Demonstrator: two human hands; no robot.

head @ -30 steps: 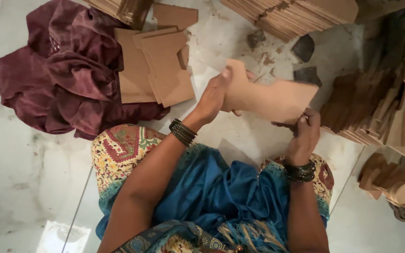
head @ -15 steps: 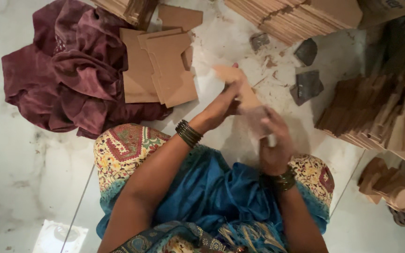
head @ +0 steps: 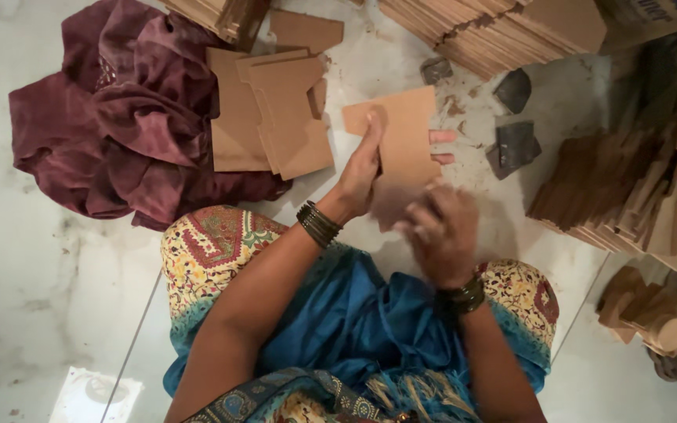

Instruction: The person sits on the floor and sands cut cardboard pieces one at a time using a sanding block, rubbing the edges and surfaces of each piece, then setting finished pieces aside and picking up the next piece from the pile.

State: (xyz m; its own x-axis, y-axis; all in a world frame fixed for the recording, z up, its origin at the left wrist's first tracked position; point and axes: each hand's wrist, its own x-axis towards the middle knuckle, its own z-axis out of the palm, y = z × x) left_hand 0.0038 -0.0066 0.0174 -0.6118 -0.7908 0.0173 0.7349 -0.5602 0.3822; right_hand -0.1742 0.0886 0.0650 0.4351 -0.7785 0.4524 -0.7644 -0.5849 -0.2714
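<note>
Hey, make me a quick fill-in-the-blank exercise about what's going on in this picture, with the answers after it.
1. The left hand holds a flat piece of brown ____.
2. The crumpled cloth on the floor is ____ in colour.
3. Both wrists wear dark ____.
4. The right hand is blurred, ____ the held piece in the frame.

Answers: cardboard; maroon; bangles; below

A pale marble floor (head: 33,258) carries a crumpled maroon cloth (head: 119,125) at the left, a loose pile of brown cardboard cutouts (head: 276,117) just beside it, long cardboard stacks (head: 495,31) along the top, more stacks (head: 628,196) at the right, and dark scraps (head: 515,145) between them.
</note>
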